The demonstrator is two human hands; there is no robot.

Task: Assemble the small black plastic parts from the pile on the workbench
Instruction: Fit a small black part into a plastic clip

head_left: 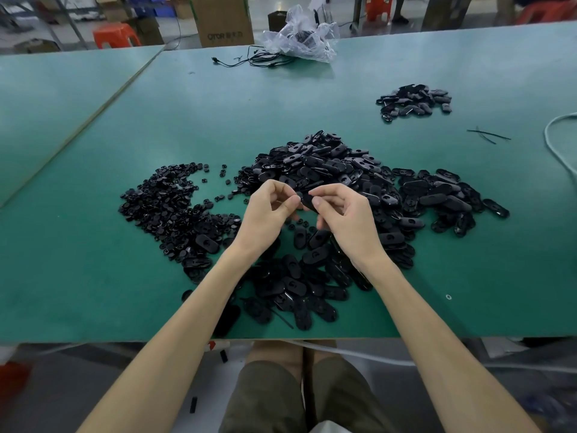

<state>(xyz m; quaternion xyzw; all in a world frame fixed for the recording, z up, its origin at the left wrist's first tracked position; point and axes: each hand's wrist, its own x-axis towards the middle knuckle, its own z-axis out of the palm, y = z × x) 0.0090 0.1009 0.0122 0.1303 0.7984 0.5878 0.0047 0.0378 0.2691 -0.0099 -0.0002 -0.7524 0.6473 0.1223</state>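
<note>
Pinching one oval part (307, 200) at both ends, the left hand (268, 207) and right hand (346, 220) hold it just above the middle of the counter (218, 120). Each grip is curled, thumb against forefinger, pressed on the piece. Its long axis runs roughly left to right between the hands, and the thumbs hide much of it. Beneath lies the big pile (343, 170) of ovals, with small round bits (168, 204) heaped to its left. A lesser heap (412, 100) sits toward the far right corner, and a bag (299, 35) and cables (249, 59) lie at the far edge.
</note>
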